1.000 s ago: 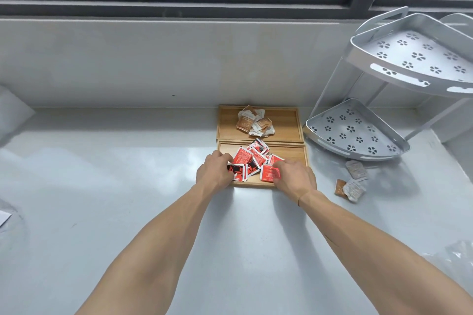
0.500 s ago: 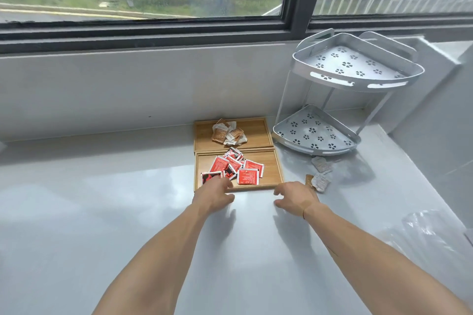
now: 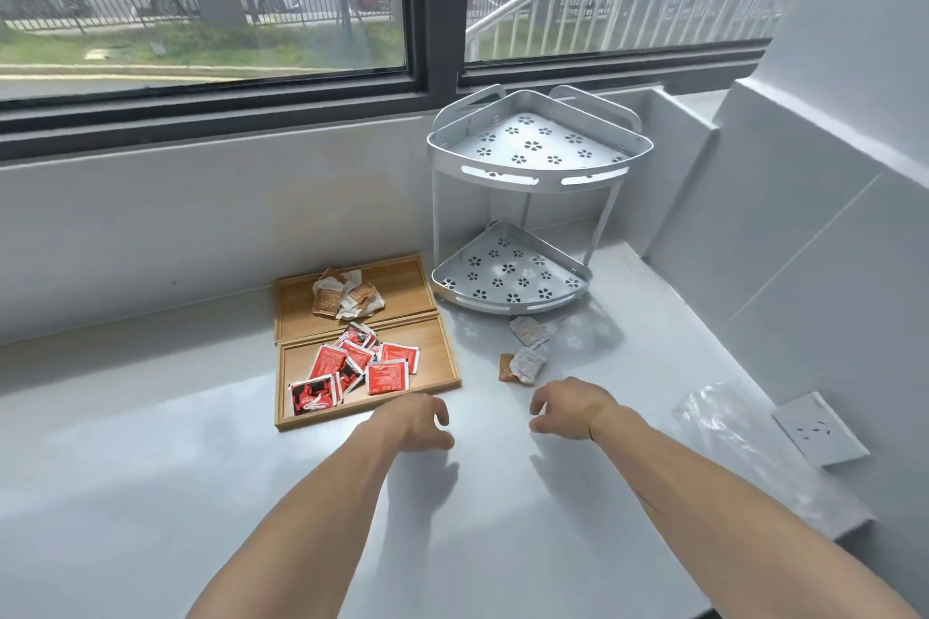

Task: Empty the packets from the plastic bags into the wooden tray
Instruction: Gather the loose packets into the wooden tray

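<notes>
On your left the wooden tray (image 3: 442,369) lies flat on the grey counter (image 3: 151,442), in two compartments. The near one holds red packets (image 3: 352,364) in an overlapping heap, so you cannot count them; the far one holds brown and white packets (image 3: 347,299), their print too small to read. Your left hand (image 3: 414,420) hovers just off the tray's near right corner, fingers loosely curled and empty. Your right hand (image 3: 565,405) hangs beside it, also loosely curled, holding nothing. Just beyond it loose packets (image 3: 525,354) lie on the counter, below the metal corner shelf (image 3: 538,181). Farther right a clear plastic bag (image 3: 724,422) is hard to make out against the counter; its contents cannot be told. A white socket plate (image 3: 819,430) lies beside it.
</notes>
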